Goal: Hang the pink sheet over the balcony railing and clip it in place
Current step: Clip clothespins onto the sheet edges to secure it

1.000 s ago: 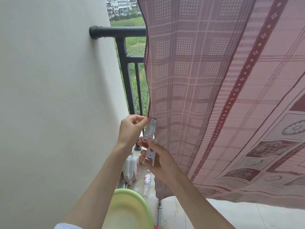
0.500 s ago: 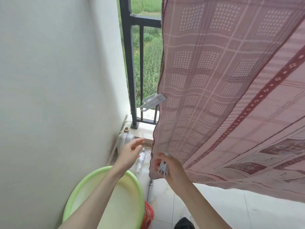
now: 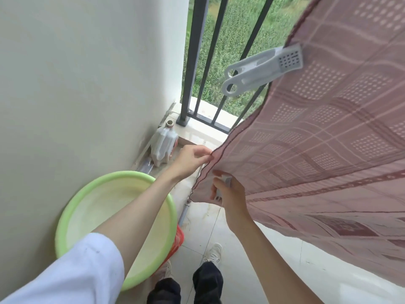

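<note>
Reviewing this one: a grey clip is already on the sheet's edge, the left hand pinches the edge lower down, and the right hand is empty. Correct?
Not quite. In the head view the right hand is not empty: it holds a second grey clip against the pink sheet. The rest stands: the grey clip is on the edge, and the left hand pinches it lower down.

The left arm is being extended from the lower left of the frame toward the centre, a white sleeve point(image 3: 72, 273) being worn down to the elbow and the forearm left bare. The left hand point(image 3: 190, 159) is being held just above centre, its thumb and fingers pinched together on the sheet point(image 3: 317, 150) edge. The right arm is being raised bare from the bottom right of centre. The right hand point(image 3: 230, 194) is being held just below and right of the left, fingers curled around a clip point(image 3: 223, 185), its back turned to the camera.
</note>
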The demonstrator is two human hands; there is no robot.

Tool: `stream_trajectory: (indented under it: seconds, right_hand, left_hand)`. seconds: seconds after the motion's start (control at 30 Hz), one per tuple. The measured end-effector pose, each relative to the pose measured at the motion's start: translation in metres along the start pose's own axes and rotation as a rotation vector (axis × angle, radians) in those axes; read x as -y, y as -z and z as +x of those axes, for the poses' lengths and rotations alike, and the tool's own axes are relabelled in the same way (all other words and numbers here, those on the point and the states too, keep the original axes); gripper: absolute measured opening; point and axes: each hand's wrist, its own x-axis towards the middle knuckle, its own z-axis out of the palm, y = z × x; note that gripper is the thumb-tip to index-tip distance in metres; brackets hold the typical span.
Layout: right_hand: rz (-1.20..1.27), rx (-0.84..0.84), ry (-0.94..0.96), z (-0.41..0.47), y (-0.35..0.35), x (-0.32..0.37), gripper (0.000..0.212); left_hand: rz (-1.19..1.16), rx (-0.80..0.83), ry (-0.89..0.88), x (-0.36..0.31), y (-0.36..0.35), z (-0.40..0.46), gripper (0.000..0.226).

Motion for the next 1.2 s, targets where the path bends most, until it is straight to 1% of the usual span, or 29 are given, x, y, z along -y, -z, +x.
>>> stream_trajectory:
  seconds: [0.07,0.13,0.3,0.4,0.5,0.6,0.67,0.73,0.8,0.9,0.97,1.07,1.2]
  right_hand:
    - [-0.022,-0.01,0.017,0.002,0.002,-0.001,0.023]
    - [-0.019,-0.016,0.007,0.005,0.002,-0.003,0.027]
    - [0.007,-0.002,-0.032,0.007,-0.003,-0.008,0.031]
    - [0.076,0.009,-0.046,0.006,-0.005,-0.01,0.025]
    - [0.155,0.045,-0.054,0.005,-0.007,-0.011,0.022]
    - [0.15,0.079,-0.078,0.003,-0.008,-0.015,0.005]
    - [0.144,0.084,-0.116,0.001,-0.005,-0.022,0.007]
    - [0.17,0.094,-0.165,0.001,-0.003,-0.03,0.01]
    - [0.249,0.123,-0.204,0.0,-0.001,-0.035,0.009]
    - [0.413,0.173,-0.257,-0.002,-0.001,-0.038,0.019]
    - [0.53,0.18,-0.303,-0.003,0.0,-0.042,0.014]
    - [0.664,0.144,-0.364,-0.004,0.0,-0.046,0.014]
    - [0.772,0.117,-0.439,-0.006,-0.008,-0.047,0.03]
  left_hand:
    - [-0.008,-0.039,0.023,0.005,0.004,0.001,0.016]
    - [-0.01,-0.081,0.049,0.01,0.007,-0.002,0.013]
    - [-0.07,-0.016,0.018,0.007,0.0,-0.01,0.014]
    - [0.004,0.001,0.011,0.007,-0.001,-0.015,0.018]
    - [0.093,0.079,-0.012,0.004,0.002,-0.02,0.032]
    - [0.121,0.13,-0.08,-0.005,0.004,-0.018,0.032]
    - [0.123,0.101,-0.114,-0.011,0.005,-0.013,0.027]
    - [0.117,0.045,-0.14,-0.015,0.005,-0.009,0.026]
    - [0.129,0.021,-0.146,-0.015,0.003,-0.006,0.021]
    - [0.115,-0.051,-0.099,-0.012,0.0,-0.002,0.009]
    - [0.056,-0.117,-0.059,-0.009,0.0,-0.002,0.013]
    - [0.014,-0.138,-0.025,-0.006,0.003,-0.002,0.022]
    - [0.051,-0.149,-0.008,-0.006,0.006,0.0,0.022]
